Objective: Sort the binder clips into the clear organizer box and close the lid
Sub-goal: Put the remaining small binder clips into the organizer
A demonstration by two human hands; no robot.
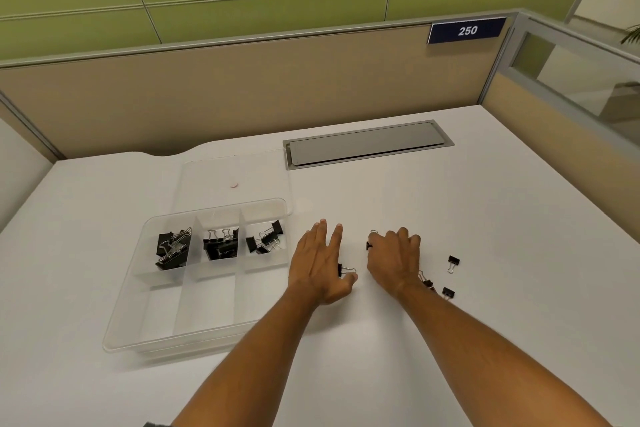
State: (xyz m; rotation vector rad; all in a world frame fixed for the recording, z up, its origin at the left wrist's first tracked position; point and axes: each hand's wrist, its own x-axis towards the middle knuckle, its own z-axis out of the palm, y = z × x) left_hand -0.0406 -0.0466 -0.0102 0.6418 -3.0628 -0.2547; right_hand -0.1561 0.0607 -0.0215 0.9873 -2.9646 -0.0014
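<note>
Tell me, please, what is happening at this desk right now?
A person is sorting binder clips into a clear organizer box whose lid lies open behind it. Three compartments already hold clips. The left hand touches one clip on the desk; the right hand curls over another. A few loose clips remain.

White desk [450, 218], clear organizer box [145, 333] at left, loose binder clips [453, 262] at right
</note>
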